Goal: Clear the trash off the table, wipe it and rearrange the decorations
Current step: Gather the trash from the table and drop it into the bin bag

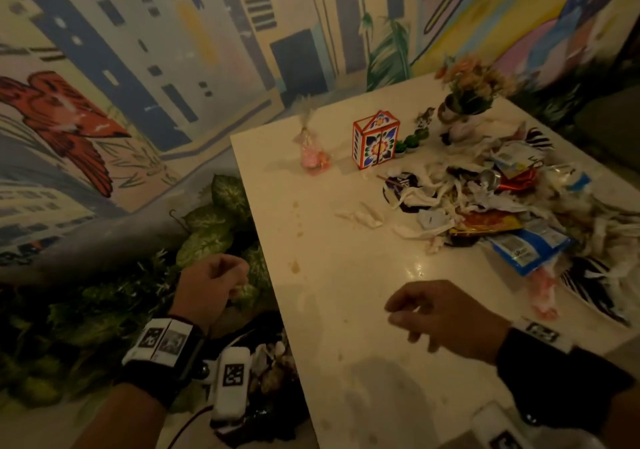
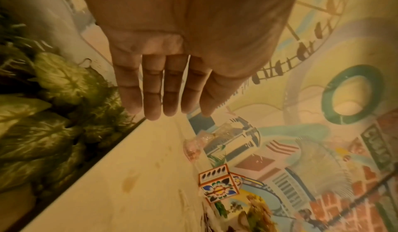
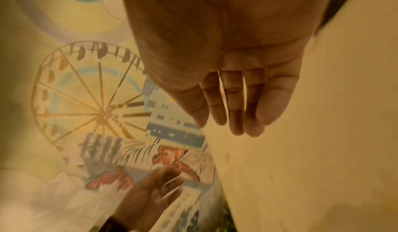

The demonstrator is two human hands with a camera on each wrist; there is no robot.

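Note:
A heap of trash (image 1: 502, 206) made of wrappers, tissues and packets covers the right side of the white table (image 1: 346, 327). A crumpled tissue (image 1: 360, 216) lies apart on its left. Behind stand a floral box (image 1: 375, 140), a pink wrapped bundle (image 1: 313, 157), small green pots (image 1: 412, 142) and a flower vase (image 1: 467, 98). My left hand (image 1: 211, 282) hangs off the table's left edge above a black trash bag (image 1: 270, 362). The left wrist view shows the left hand (image 2: 170, 113) with straight, empty fingers. My right hand (image 1: 408, 324) hovers over the near table, relaxed and empty.
Leafy plants (image 1: 214, 226) crowd the floor left of the table, next to the bag. Brown stains (image 1: 295, 266) dot the table near its left edge. A painted mural wall (image 1: 138, 84) runs behind. The floral box (image 2: 219, 188) and the pink bundle (image 2: 193, 149) lie ahead of my left hand.

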